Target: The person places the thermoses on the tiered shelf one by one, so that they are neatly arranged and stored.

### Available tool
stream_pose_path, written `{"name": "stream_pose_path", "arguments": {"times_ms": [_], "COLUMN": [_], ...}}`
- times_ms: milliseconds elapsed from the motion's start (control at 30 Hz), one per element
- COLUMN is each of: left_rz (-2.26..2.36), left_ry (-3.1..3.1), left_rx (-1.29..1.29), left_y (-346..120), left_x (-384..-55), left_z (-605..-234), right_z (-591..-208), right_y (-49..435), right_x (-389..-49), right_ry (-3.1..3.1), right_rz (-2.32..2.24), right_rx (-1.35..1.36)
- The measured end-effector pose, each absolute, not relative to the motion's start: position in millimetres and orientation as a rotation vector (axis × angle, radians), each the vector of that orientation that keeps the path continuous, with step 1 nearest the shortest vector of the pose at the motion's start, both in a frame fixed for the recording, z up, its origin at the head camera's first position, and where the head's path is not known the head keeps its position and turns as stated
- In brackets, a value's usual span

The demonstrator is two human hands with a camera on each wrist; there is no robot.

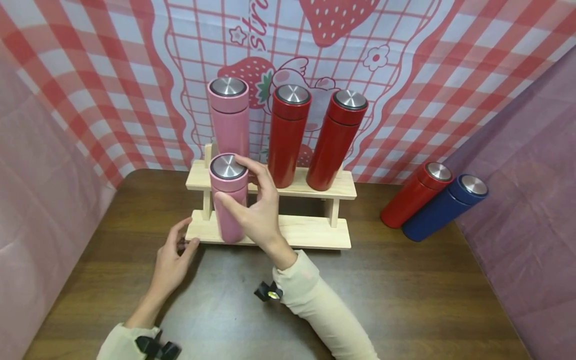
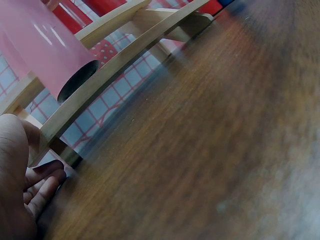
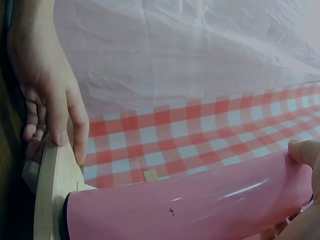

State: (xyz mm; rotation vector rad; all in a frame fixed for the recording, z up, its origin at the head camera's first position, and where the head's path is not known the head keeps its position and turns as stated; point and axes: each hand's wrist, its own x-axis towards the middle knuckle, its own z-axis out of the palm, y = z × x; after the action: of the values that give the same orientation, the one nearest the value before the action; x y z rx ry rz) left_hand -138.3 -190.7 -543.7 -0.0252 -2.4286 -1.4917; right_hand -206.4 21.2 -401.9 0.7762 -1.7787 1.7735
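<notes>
My right hand grips a pink thermos bottle around its upper part, thumb on the near side and fingers by the steel lid. The bottle's dark base is right at the lower board of a two-tier wooden rack, near that board's left end. With thumb and fingers, my left hand holds the left end of the same board. In the left wrist view, the pink bottle leans over the board's edge. Another pink bottle stands behind on the upper tier, its lower part hidden.
Two red bottles stand on the upper tier's middle and right. On the brown table, right of the rack, a red bottle and a blue bottle stand side by side. A strawberry-print cloth hangs behind.
</notes>
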Motion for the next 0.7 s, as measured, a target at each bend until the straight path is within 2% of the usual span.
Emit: {"name": "stream_pose_path", "arguments": {"times_ms": [700], "left_rz": [-1.503], "left_ry": [-2.416], "left_rx": [-0.023], "left_y": [-191], "left_x": [-138], "left_z": [-544], "right_z": [-407], "right_y": [9], "right_x": [-213], "right_ry": [-1.839], "right_rz": [1.647], "right_rx": [0.773]}}
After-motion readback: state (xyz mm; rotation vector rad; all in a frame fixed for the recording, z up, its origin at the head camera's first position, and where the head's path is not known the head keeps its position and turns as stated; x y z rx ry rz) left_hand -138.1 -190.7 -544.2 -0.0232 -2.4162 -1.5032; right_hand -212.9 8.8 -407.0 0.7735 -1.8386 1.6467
